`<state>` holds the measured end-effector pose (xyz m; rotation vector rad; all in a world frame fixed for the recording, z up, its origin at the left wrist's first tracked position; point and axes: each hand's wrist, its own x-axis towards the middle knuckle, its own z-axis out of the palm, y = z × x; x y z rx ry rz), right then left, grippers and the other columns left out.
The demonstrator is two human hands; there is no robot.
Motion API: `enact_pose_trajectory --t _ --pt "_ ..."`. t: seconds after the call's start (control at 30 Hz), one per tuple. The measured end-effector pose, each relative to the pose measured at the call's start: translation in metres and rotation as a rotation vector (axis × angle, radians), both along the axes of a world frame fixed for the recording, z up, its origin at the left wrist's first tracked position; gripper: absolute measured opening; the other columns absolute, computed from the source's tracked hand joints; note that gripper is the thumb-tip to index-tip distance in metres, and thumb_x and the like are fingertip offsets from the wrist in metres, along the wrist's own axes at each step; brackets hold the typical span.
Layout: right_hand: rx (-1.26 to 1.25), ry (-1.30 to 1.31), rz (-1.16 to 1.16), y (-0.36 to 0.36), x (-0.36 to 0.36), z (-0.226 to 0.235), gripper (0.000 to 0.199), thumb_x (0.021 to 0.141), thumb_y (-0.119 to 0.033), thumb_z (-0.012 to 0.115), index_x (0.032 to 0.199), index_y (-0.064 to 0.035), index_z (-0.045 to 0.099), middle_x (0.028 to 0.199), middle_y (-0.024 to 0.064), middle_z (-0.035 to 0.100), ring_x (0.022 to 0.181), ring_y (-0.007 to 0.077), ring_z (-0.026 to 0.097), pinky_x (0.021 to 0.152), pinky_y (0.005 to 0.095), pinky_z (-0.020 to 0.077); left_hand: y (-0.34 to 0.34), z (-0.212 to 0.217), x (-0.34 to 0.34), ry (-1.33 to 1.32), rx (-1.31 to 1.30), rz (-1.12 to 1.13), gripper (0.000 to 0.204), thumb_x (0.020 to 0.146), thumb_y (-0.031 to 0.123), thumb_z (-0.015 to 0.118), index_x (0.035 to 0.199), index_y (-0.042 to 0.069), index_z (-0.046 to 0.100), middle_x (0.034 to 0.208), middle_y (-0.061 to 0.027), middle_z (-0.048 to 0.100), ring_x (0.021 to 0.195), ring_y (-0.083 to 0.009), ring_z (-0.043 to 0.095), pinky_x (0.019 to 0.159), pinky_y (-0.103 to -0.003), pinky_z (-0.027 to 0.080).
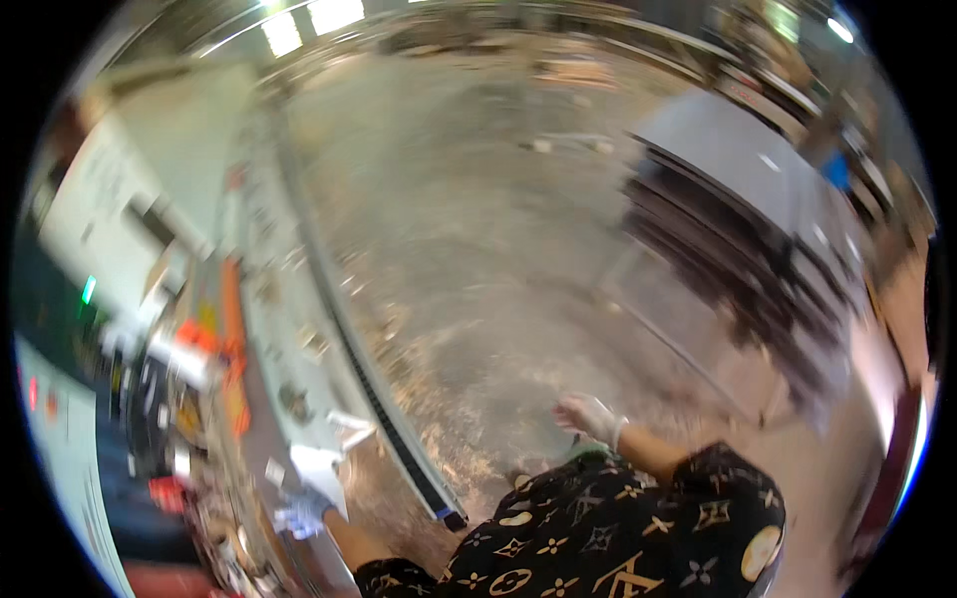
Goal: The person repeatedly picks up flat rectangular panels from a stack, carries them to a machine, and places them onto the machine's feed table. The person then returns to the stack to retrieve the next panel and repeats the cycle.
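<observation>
My left hand (302,514), in a pale glove, is low at the left beside the long machine bed. Its fingers look stretched out, next to a white sheet (319,470) on the bed's near end; whether they touch it is blurred. My right hand (590,416) hangs over the floor in front of my body, wearing a whitish glove that leaves the fingertips bare. Motion smears its fingers, and no object shows in it. Both forearms are bare below dark patterned sleeves.
A long pale machine bed (267,289) with a dark track (374,384) runs along the left. Orange parts (234,339) and clutter lie beside it. At the right stands a stack of dark panels (738,219). Wood debris (449,444) litters the floor.
</observation>
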<state>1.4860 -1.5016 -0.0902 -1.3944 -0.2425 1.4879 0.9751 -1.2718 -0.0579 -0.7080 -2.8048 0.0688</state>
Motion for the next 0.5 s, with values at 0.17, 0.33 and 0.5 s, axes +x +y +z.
enact_pose_trajectory --t 0.17,0.33,0.5 --pt "-0.045 -0.184 -0.221 -0.052 0.056 0.007 0.03 0.085 -0.027 0.062 0.108 -0.0087 0.06 0.101 0.0065 0.064 0.086 0.0195 0.062 0.078 0.0345 0.0525 0.066 -0.014 0.008 -0.039 0.03 -0.232 0.072 0.081 0.071 0.04 0.144 0.038 0.025 0.15 -0.0187 0.019 0.134 -0.0442 0.024 0.099 -0.062 0.025" --pt "0.269 -1.009 -0.335 -0.127 0.227 0.054 0.022 0.081 -0.028 0.059 0.096 -0.0112 0.055 0.092 0.0039 0.054 0.079 0.0182 0.052 0.07 0.0324 0.0433 0.055 0.001 0.074 0.026 0.251 -0.568 0.076 0.08 0.071 0.045 0.143 0.031 0.031 0.147 -0.022 0.025 0.13 -0.0366 0.037 0.108 -0.041 0.028" --pt "0.29 -0.248 -1.148 -0.161 0.416 0.128 0.072 0.081 -0.057 0.06 0.134 -0.0138 0.04 0.133 0.0129 0.045 0.111 0.0301 0.049 0.097 0.0472 0.0381 -0.009 0.006 0.197 -0.369 0.635 -1.209 0.059 0.086 0.035 0.062 0.137 0.013 0.041 0.143 -0.0204 0.034 0.133 -0.0354 0.031 0.106 -0.041 0.03"
